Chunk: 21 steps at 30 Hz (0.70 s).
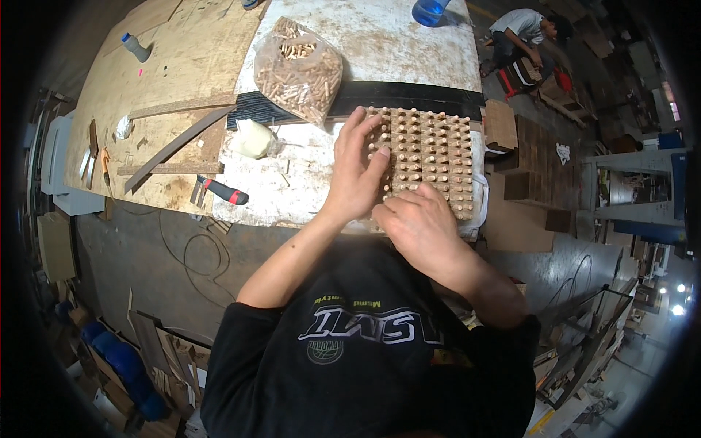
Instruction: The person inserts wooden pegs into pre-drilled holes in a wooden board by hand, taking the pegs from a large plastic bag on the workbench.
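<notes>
In front of me, rows of short wooden dowels (431, 158) stand upright on a squarish wooden board (406, 201). My left hand (356, 169) rests along the board's left side, its fingers stretched out and its thumb reaching over the leftmost dowels. At the near edge, my right hand (420, 223) is closed, with the fingers curled in by the front row. Whatever those fingertips may hold is hidden. Beyond the left hand, a clear plastic bag (298, 71) full of loose dowels lies with its mouth open.
A black strip (409, 95) lies behind the board. To the left are a white bundle in plastic (254, 139), a red-and-black-handled scraper (225, 191), wooden strips (182, 104) and a bottle (135, 47). A person (527, 40) crouches at the far right beside stacked wood (537, 157).
</notes>
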Tool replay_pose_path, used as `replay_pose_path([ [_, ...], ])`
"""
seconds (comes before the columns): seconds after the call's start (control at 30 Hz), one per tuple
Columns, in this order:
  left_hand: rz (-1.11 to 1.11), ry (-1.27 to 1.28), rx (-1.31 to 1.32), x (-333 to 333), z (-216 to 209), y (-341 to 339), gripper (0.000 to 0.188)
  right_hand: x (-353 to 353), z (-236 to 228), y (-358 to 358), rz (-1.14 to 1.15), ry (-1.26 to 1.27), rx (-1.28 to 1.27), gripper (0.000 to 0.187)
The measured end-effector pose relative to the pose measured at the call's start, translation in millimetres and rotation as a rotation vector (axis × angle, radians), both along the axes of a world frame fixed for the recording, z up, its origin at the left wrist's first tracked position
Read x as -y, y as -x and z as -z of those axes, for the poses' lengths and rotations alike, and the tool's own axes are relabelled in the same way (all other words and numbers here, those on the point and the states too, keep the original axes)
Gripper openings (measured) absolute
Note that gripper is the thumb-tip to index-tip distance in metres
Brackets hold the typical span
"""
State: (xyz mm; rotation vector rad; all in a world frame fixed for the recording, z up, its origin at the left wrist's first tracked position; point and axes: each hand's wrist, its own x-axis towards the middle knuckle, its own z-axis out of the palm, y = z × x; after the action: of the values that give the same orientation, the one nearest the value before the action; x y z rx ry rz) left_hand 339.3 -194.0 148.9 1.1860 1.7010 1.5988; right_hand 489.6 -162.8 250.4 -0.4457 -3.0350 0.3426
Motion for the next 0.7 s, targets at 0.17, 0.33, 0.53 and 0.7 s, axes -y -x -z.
replay_pose_path([
  [0.17, 0.006, -0.034, 0.018, 1.4, 1.0, 5.1, 0.047, -17.9, -7.0, -10.1, 0.031, 0.18, -0.055, 0.013],
  [0.33, -0.072, -0.07, 0.265, 9.9, 27.7, 37.8, 0.037, -43.0, -18.8, -43.3, 0.504, 0.383, -0.451, 0.013],
  [0.53, -0.184, -0.008, 0.23, 12.9, 58.7, 110.2, 0.024, -36.5, 21.4, -51.4, 0.692, 0.367, -0.532, 0.012],
  [0.7, -0.213, 0.023, 0.122, -25.6, 56.9, 189.0, 0.022, -31.0, 60.9, -52.5, 0.883, 0.321, -0.647, 0.012],
])
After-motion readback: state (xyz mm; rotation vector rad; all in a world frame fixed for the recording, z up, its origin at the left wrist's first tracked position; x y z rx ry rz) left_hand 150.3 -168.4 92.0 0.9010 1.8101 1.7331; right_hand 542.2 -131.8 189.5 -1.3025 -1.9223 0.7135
